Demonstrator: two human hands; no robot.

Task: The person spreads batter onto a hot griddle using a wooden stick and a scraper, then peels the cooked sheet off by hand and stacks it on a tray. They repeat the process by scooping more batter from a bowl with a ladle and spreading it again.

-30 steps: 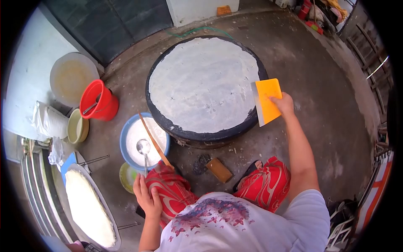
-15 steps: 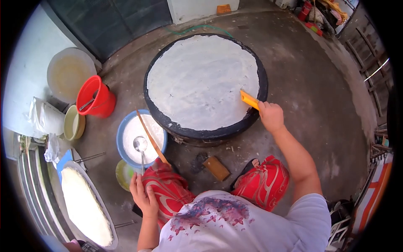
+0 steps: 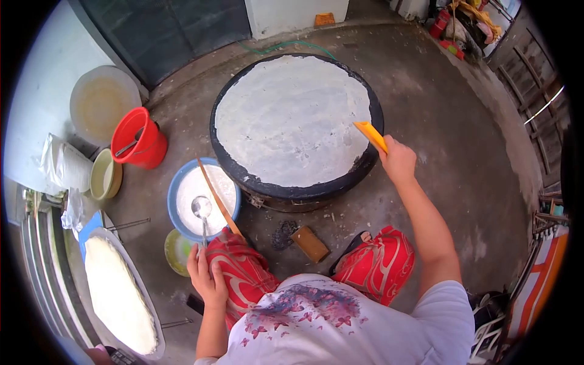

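My right hand (image 3: 399, 160) is closed round the handle of a yellow scraper (image 3: 370, 135), its blade over the right rim of a large round black griddle (image 3: 376, 115). A thin, pale sheet of batter (image 3: 292, 118) covers most of the griddle, with small bubbled spots on its lower right. My left hand (image 3: 207, 277) rests against my left knee, fingers stretched out, fingertips close to the end of a ladle's handle. The ladle (image 3: 201, 207) lies in a blue basin (image 3: 174, 210) of white batter, and a long thin wooden strip (image 3: 214, 193) leans across that basin.
A green bowl (image 3: 176, 255) stands by the basin. On the floor before me lie a brown block (image 3: 310, 244) and a dark scouring pad (image 3: 283, 235). To the left are a red bucket (image 3: 149, 149), a tan tub (image 3: 100, 176) and a stack of pale flat sheets (image 3: 118, 298).
The scraper has drawn back from the batter sheet toward the griddle's right rim, turning slightly. My right hand has shifted a little to the right. The left hand stays at the knee.
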